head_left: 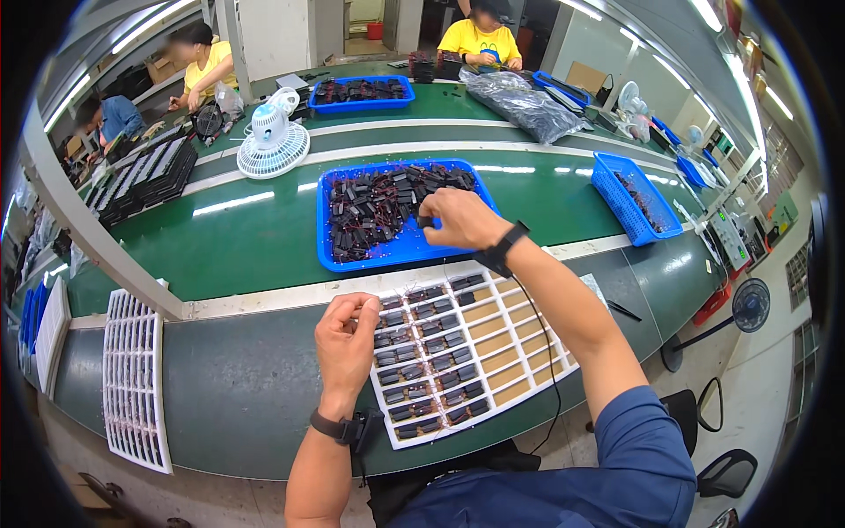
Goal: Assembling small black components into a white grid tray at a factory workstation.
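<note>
My right hand (pixel 464 218) reaches over the right part of a shallow blue tray (pixel 327 255), its fingers closed on a small black block-shaped part (pixel 426 222). A heap of similar black parts with thin red wires (pixel 374 207) fills much of that tray. Closer to me lies a white slotted tray (pixel 495 374) with a grid of long cells. Its left two columns hold black parts (pixel 447 343), while most cells to the right show a bare tan bottom. My left hand (pixel 345 339) is at the slotted tray's upper left, thumb and fingers pinched together; anything between them is hidden.
Another filled white slotted tray (pixel 134 378) lies at the left beside a metal post (pixel 106 207). On the green conveyor stand a white fan (pixel 273 141) and a blue basket (pixel 635 198). Two people in yellow and one in blue sit across. A cable hangs from my right wrist.
</note>
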Demonstrator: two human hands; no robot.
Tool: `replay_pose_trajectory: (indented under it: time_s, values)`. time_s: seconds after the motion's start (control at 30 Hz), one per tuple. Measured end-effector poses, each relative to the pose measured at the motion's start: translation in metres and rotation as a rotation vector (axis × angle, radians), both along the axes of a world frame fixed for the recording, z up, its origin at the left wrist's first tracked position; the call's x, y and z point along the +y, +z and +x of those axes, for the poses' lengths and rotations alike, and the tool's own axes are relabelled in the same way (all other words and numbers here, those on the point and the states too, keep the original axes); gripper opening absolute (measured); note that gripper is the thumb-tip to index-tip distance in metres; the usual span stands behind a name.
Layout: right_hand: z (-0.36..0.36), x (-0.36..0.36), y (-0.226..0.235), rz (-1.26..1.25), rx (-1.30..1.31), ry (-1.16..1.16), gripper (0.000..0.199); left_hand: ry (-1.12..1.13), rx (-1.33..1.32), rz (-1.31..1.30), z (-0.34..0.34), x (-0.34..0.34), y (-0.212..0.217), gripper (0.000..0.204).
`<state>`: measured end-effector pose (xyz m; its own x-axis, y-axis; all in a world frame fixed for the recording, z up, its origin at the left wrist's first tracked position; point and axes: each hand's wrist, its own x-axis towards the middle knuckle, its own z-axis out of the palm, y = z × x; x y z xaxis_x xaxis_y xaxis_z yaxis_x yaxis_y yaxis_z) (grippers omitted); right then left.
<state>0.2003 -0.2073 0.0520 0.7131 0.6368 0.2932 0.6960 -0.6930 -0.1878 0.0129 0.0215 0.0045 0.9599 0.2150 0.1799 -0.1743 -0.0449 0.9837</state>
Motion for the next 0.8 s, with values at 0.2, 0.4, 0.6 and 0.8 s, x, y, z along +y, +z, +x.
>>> replay_pose_trajectory:
  time_s: [0.2, 0.4, 0.6, 0.8]
  values:
    - [-0.116, 0.019, 0.019, 0.216, -0.040, 0.304, 0.019, -0.135, 0.046, -0.275, -0.004, -0.004, 0.011, 0.017]
    - [-0.144, 0.013, 0.001, 0.273, -0.122, 0.280, 0.021, -0.285, 0.120, -0.337, -0.006, -0.013, 0.012, 0.009]
    - [-0.152, 0.010, -0.013, 0.336, -0.138, 0.249, 0.026, -0.284, 0.109, -0.317, -0.008, -0.018, 0.004, 0.008]
    - [-0.154, 0.007, -0.023, 0.383, -0.112, 0.258, 0.030, -0.288, 0.141, -0.286, -0.008, -0.020, -0.005, 0.011]
